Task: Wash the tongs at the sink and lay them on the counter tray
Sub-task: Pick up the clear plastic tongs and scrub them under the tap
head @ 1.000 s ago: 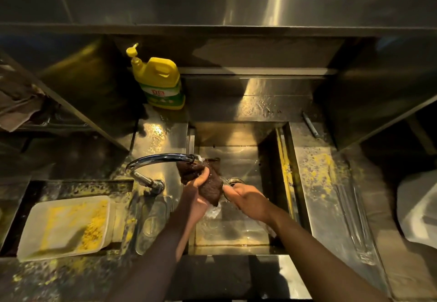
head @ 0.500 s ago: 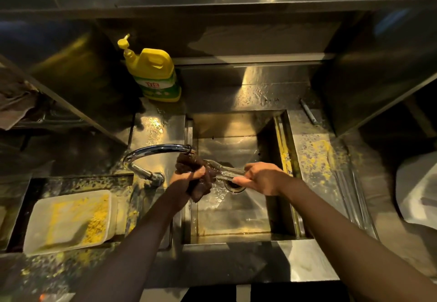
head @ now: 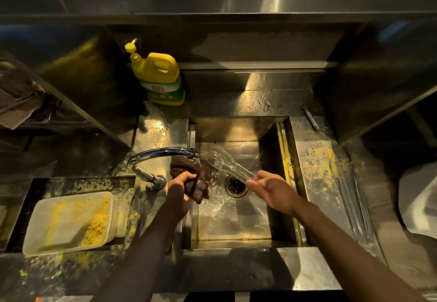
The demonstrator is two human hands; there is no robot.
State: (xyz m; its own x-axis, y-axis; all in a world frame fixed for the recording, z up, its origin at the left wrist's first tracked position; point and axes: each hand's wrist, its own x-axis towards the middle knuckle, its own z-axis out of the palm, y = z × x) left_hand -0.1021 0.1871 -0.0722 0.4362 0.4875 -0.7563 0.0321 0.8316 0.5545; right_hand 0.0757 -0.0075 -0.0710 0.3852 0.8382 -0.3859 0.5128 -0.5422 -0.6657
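Over the sink [head: 238,235], my right hand [head: 272,189] pinched the near end of the tongs [head: 228,163], which ran far-left under the faucet [head: 163,154]. My left hand [head: 181,185] gripped a brown cloth [head: 191,171] just left of them.

The metal tongs [head: 233,168] are held over the sink [head: 272,136], slanting from the tap's outlet at the basin's left edge toward its right edge, above the drain. Running water blurs them. The sink is a wet steel basin sunk in the counter [head: 316,159].
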